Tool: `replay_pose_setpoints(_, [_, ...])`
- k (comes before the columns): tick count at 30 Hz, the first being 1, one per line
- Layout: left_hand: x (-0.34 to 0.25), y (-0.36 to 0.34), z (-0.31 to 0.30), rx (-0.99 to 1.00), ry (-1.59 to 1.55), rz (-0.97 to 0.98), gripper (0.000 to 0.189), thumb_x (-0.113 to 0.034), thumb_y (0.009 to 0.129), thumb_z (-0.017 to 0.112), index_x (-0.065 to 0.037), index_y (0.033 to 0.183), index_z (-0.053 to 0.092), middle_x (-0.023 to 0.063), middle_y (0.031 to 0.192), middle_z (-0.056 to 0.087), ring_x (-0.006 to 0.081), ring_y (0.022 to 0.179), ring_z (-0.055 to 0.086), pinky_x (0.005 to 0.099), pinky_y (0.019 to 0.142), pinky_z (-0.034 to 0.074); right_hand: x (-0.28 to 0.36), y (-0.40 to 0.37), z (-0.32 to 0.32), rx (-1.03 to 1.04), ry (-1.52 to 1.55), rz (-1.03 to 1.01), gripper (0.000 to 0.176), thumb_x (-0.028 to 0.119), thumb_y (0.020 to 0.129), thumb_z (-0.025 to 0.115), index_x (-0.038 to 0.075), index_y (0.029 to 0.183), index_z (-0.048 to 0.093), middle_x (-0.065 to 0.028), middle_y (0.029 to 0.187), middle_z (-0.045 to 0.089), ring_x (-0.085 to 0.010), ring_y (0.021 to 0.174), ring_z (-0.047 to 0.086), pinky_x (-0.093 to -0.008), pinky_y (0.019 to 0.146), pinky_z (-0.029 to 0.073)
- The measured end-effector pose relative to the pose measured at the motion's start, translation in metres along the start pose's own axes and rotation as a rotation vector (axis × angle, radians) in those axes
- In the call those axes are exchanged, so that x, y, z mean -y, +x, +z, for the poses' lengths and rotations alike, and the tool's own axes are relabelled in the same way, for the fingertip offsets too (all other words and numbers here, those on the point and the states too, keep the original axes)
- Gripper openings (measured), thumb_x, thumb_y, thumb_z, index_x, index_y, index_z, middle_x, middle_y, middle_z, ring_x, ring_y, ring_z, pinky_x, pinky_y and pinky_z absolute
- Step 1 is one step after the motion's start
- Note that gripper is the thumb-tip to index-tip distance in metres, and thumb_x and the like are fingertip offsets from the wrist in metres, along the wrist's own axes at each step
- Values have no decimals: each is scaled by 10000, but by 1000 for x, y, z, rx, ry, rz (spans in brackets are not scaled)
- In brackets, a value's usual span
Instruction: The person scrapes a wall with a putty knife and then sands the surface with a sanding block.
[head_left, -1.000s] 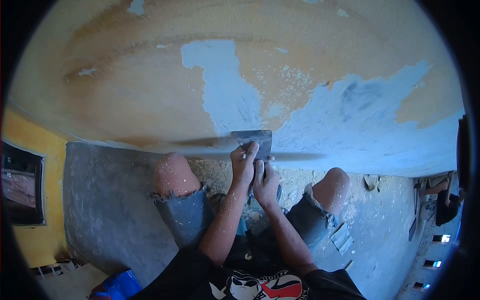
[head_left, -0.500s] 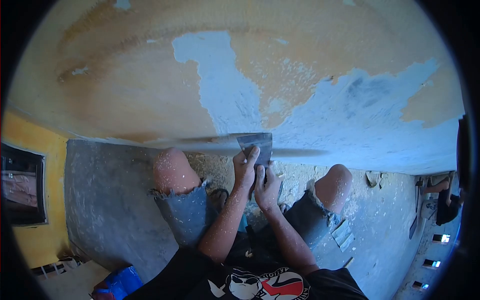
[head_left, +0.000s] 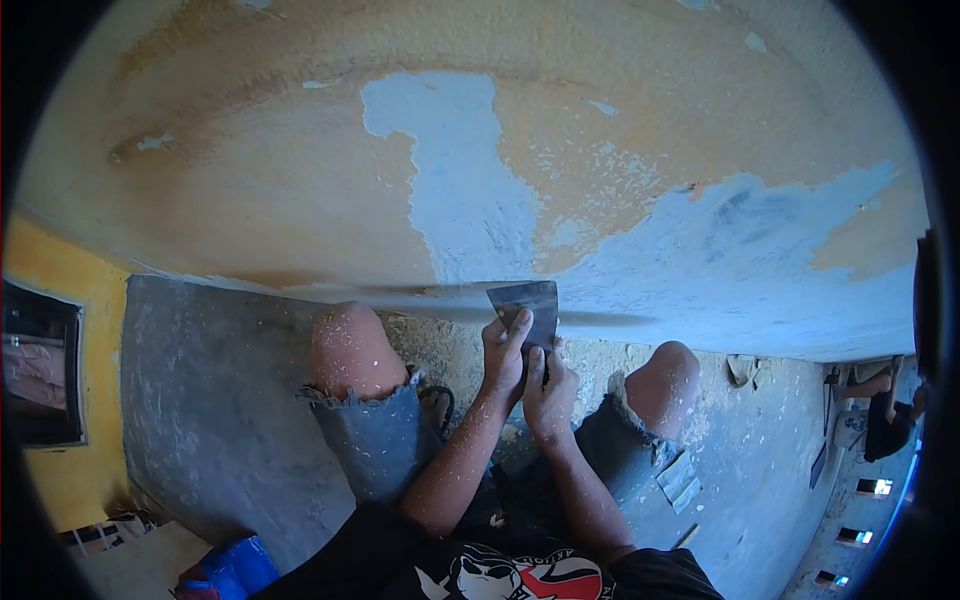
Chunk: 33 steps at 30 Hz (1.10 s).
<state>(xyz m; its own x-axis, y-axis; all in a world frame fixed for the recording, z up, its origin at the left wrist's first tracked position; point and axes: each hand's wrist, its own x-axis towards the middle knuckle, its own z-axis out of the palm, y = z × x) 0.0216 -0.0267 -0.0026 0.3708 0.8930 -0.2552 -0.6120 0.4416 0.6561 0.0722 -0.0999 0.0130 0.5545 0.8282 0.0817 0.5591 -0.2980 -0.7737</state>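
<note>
Squatting at the wall (head_left: 300,200), my left hand (head_left: 503,358) had its fingers (head_left: 515,325) clamped flat on the back of the scraper (head_left: 528,303). My right hand (head_left: 548,395) sat just below, closed round the handle, which was hidden in the palm. The blade met the foot of the wall where it joins the floor (head_left: 200,400), between my knees (head_left: 345,335). I judged it light, thin and stiff with a little spring, sharp along the edge and dusty-slick, so best gripped by the handle with fingers well behind the edge.
</note>
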Motion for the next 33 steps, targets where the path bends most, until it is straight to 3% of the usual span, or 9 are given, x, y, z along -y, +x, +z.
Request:
replay_pose_setpoints(8, [-12, -1, 11, 31, -28, -13, 286, -292, 955, 593, -15, 1025, 604, 91, 862, 651, 182, 720, 645, 302, 653, 539, 17, 5, -6, -4, -27, 64, 331, 222, 962, 532, -87, 1038, 622, -277, 662, 600, -431, 615, 626, -475, 590, 481])
replay_pose_setpoints(11, [-25, 9, 15, 29, 150, 184, 288, -306, 965, 575, -23, 1007, 605, 69, 845, 642, 157, 737, 633, 285, 681, 518, 44, 15, -16, -20, 28, 84, 326, 211, 961, 535, -95, 1041, 612, -272, 659, 599, -428, 611, 624, -472, 580, 478])
replay_pose_setpoints(13, [-48, 4, 28, 85, -69, 140, 223, -218, 940, 628, 4, 960, 614, 66, 856, 653, 184, 710, 665, 292, 588, 542, 60, 20, -25, 33, 23, -21, 336, 208, 968, 526, -102, 1078, 594, -267, 651, 593, -424, 595, 617, -474, 567, 467])
replay_pose_setpoints(15, [-59, -11, 36, 103, -118, 154, 217, -206, 944, 621, 10, 967, 618, 65, 854, 659, 183, 719, 668, 289, 602, 538, 60, 11, -22, 13, 46, -56, 319, 201, 973, 518, -101, 1044, 592, -269, 647, 584, -429, 588, 604, -476, 557, 455])
replay_pose_setpoints(17, [-37, -10, 14, -15, 138, 135, 220, -199, 948, 614, 19, 978, 621, 79, 866, 664, 182, 717, 667, 301, 615, 550, 41, -2, -9, -52, 58, -21, 297, 175, 985, 502, -79, 841, 559, -285, 601, 529, -439, 548, 582, -452, 484, 397])
replay_pose_setpoints(19, [-12, -9, 0, -32, 81, 56, 242, -207, 947, 615, 32, 982, 626, 97, 857, 662, 191, 706, 664, 319, 623, 562, 15, -8, 0, -66, 38, -34, 320, 182, 989, 488, -66, 793, 536, -285, 611, 542, -454, 569, 577, -472, 502, 394])
replay_pose_setpoints(27, [-5, -1, 1, -27, 131, 49, 227, -219, 950, 602, -3, 1012, 632, 85, 848, 667, 172, 706, 654, 301, 641, 554, 12, -4, 2, -58, 52, 40, 331, 205, 985, 486, -82, 846, 576, -306, 651, 561, -492, 638, 588, -505, 565, 427])
replay_pose_setpoints(31, [-3, 0, -4, -28, 90, 39, 220, -188, 935, 639, 20, 1005, 642, 80, 870, 672, 172, 687, 652, 313, 629, 565, 9, -4, 4, -33, 62, 19, 382, 218, 979, 498, -141, 1075, 585, -313, 684, 582, -464, 646, 606, -505, 607, 463])
replay_pose_setpoints(33, [-4, 1, -2, 0, 113, 34, 226, -225, 951, 601, -10, 1016, 631, 90, 858, 675, 172, 704, 656, 300, 631, 550, 9, -4, 4, -18, 56, 47, 388, 219, 979, 498, -142, 1097, 577, -313, 682, 579, -465, 644, 602, -506, 602, 460])
